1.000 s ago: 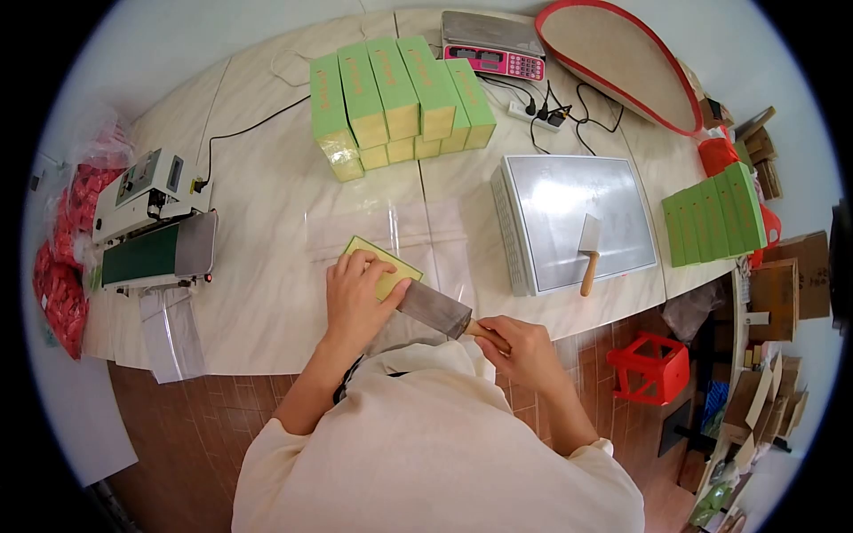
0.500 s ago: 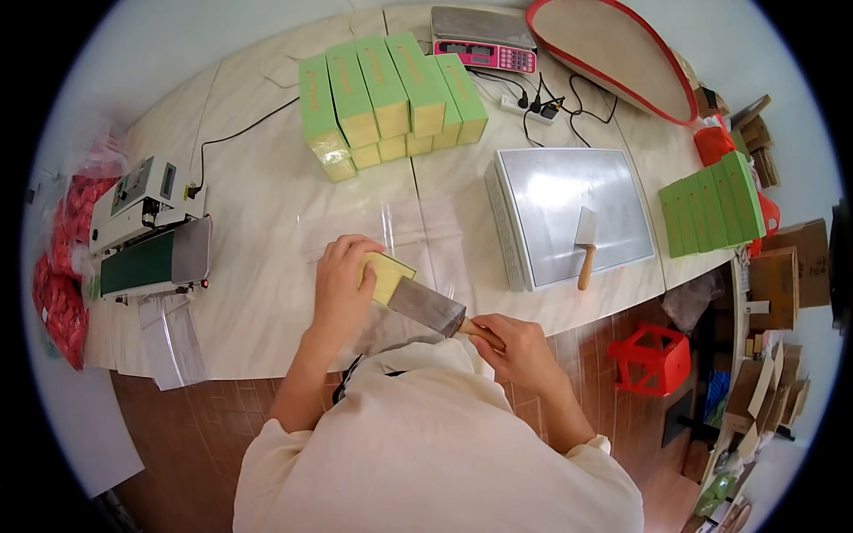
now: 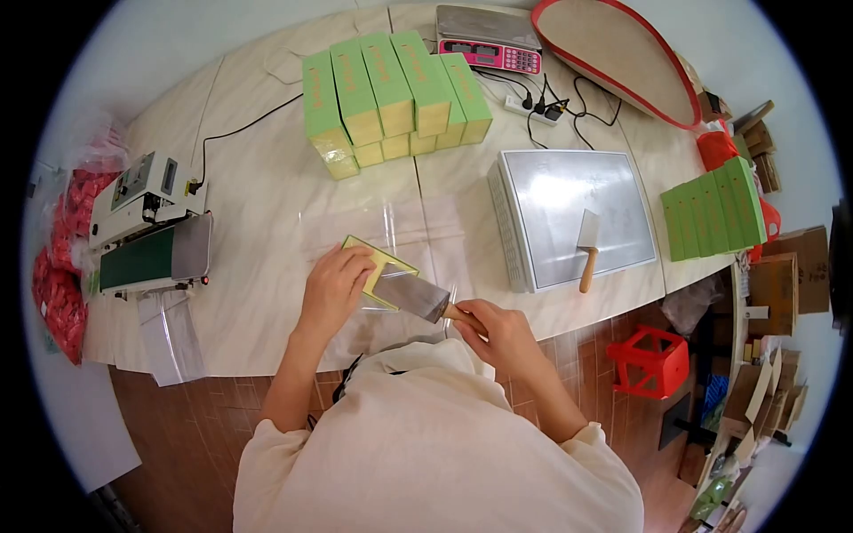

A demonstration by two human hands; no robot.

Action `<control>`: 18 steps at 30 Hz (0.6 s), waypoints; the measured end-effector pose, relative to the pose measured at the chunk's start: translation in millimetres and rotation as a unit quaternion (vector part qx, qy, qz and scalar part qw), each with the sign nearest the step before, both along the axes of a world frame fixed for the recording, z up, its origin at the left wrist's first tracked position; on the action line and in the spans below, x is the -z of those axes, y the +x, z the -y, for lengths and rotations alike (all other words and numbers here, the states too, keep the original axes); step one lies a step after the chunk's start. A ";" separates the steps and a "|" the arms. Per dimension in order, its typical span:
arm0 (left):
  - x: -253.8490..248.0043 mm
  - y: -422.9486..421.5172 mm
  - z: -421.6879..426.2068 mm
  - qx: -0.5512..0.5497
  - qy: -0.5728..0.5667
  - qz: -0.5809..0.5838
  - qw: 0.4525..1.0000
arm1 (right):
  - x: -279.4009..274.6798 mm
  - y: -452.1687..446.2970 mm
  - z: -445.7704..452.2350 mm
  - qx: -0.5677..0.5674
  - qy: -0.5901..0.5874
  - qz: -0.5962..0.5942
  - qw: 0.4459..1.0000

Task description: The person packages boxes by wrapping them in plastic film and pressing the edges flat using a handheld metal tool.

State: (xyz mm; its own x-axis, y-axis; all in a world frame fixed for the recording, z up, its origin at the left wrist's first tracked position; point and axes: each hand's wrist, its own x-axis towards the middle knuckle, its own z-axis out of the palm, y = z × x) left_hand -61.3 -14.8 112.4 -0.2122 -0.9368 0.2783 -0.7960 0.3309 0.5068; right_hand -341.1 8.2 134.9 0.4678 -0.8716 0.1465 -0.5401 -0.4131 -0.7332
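Marbled tabletop (image 3: 258,222) and clear plastic (image 3: 426,222) lie beneath the yellow, green-edged box (image 3: 384,259) my left hand (image 3: 340,277) pinches; my right hand (image 3: 499,330) is closed round the wooden-handled scraper (image 3: 410,294), its broad grey blade overlapping the box. Orange lettering on the stacked green boxes (image 3: 382,75) is too small to read.

"What's the person wearing?"
"A loose cream top (image 3: 435,444), plain and softly creased, with short, wide sleeves (image 3: 271,457)"
"Anything darker?"
"A thin black strip (image 3: 347,380) by its edge, too small to make out; left hand (image 3: 338,282) and right hand (image 3: 498,330) are both bare"
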 end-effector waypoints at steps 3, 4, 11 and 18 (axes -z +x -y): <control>6.0 -3.0 -1.3 -0.002 -0.016 -0.011 1.000 | 7.4 3.5 6.8 0.013 -0.020 0.006 1.000; 7.2 -3.2 -2.1 -0.006 -0.013 -0.013 1.000 | 8.9 4.2 9.0 0.022 -0.029 0.012 0.999; 7.7 -2.8 -1.4 0.011 -0.046 0.002 0.999 | 4.3 4.9 15.8 0.021 -0.022 0.004 1.000; 14.7 0.6 -2.6 0.015 -0.070 -0.006 0.997 | -3.8 2.3 16.5 0.022 0.022 0.009 0.999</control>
